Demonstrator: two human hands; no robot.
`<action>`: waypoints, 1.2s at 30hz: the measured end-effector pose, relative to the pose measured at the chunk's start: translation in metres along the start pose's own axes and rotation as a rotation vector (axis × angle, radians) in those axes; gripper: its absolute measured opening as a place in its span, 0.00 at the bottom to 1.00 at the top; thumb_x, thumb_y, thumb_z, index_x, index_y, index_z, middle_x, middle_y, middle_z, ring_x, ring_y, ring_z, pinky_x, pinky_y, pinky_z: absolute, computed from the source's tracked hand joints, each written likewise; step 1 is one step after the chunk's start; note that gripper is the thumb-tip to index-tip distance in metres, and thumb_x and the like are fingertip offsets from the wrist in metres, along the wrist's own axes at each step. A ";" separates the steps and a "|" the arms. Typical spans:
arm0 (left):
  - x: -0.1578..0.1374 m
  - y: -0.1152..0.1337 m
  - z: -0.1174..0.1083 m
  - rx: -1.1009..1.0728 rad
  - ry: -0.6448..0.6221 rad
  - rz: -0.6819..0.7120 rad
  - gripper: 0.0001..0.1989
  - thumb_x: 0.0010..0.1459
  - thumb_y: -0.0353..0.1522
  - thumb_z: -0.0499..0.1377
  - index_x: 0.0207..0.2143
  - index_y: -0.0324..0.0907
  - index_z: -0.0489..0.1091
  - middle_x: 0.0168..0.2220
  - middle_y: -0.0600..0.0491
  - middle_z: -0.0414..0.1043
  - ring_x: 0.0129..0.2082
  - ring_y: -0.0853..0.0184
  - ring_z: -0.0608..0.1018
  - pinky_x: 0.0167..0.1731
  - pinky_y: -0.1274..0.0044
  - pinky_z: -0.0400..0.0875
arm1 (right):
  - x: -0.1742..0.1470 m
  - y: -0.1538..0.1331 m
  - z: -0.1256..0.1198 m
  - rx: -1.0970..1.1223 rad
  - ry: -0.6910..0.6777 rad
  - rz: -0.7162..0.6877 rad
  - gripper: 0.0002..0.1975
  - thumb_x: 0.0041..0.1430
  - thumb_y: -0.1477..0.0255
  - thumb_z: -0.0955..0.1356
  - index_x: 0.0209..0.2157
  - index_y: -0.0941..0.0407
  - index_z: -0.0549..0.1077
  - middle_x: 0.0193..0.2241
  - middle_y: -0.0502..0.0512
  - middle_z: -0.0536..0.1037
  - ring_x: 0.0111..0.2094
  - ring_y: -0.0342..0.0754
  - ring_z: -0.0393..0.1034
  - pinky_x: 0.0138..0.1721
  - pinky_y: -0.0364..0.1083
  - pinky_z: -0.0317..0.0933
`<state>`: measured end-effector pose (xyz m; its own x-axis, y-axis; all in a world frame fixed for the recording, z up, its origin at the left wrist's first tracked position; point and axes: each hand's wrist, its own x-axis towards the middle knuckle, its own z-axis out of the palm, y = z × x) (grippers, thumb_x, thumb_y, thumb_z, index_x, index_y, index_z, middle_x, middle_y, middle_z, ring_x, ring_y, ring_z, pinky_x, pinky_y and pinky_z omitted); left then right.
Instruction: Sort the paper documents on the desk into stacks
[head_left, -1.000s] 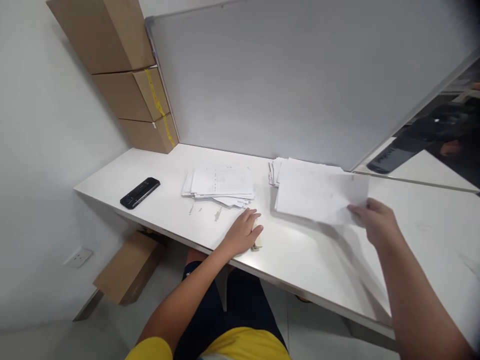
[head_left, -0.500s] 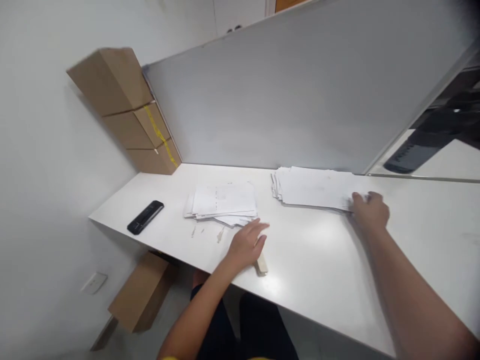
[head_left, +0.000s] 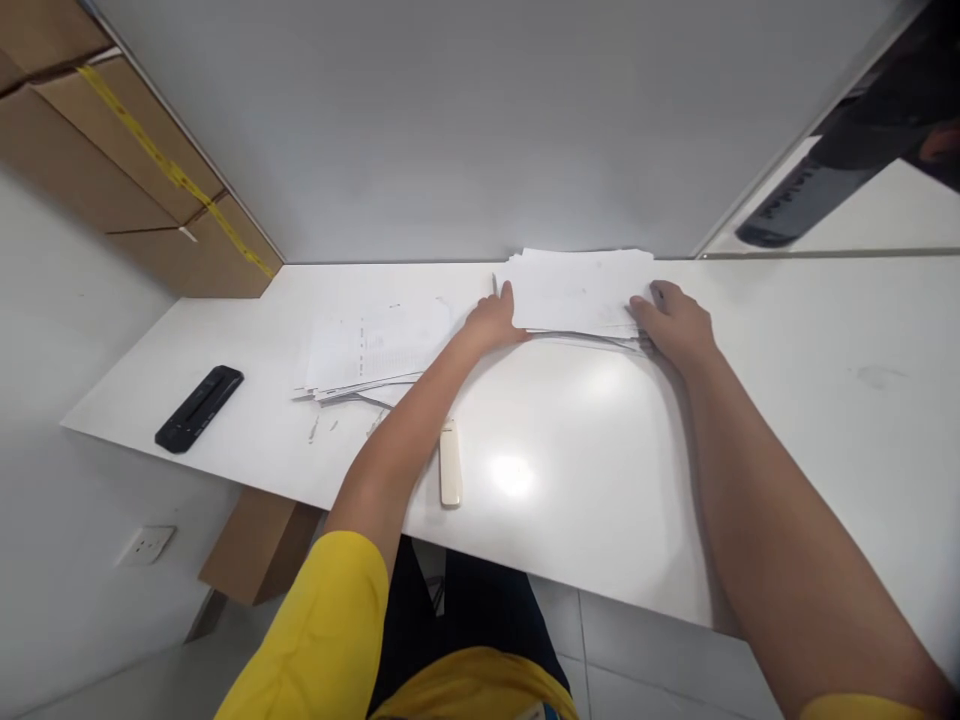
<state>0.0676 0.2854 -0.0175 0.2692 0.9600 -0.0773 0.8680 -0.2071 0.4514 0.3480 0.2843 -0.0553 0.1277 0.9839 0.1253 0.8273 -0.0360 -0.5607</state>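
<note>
A stack of white paper (head_left: 581, 290) lies near the grey partition, its front edges slightly uneven and lifted. My left hand (head_left: 495, 318) presses against the stack's left edge, its fingers partly hidden. At the right end, my right hand (head_left: 677, 322) grips the stack with the thumb on top and the fingers curled round the side. A second paper stack (head_left: 379, 345), printed with faint lines, rests to the left, partly behind my left forearm. Below that forearm lies a narrow cream-coloured object (head_left: 450, 465), perhaps a stapler; nothing touches it.
A black oblong device (head_left: 199, 408) sits at the table's left. Cardboard boxes (head_left: 127, 160) with yellow tape are piled by the wall, and another box (head_left: 259, 545) is under the table. The partition (head_left: 480, 130) runs along the back; a dark bottle (head_left: 806, 195) is beyond it.
My left hand has moved from beside the cream object to the right stack's left edge. My right hand stays at its right end. The view has tilted down.
</note>
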 end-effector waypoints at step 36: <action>-0.212 -0.114 0.004 0.486 0.551 -0.006 0.15 0.65 0.25 0.50 0.50 0.30 0.72 0.44 0.34 0.77 0.50 0.54 0.77 0.53 0.63 0.67 | -0.064 0.012 0.034 -0.119 0.419 -0.259 0.24 0.64 0.63 0.57 0.50 0.63 0.72 0.54 0.70 0.73 0.55 0.63 0.65 0.53 0.59 0.60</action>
<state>-0.0866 0.1049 -0.0562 0.1261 0.8904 0.4373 0.9903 -0.1391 -0.0024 0.3307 0.2271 -0.0979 0.0987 0.8090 0.5795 0.9145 0.1558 -0.3733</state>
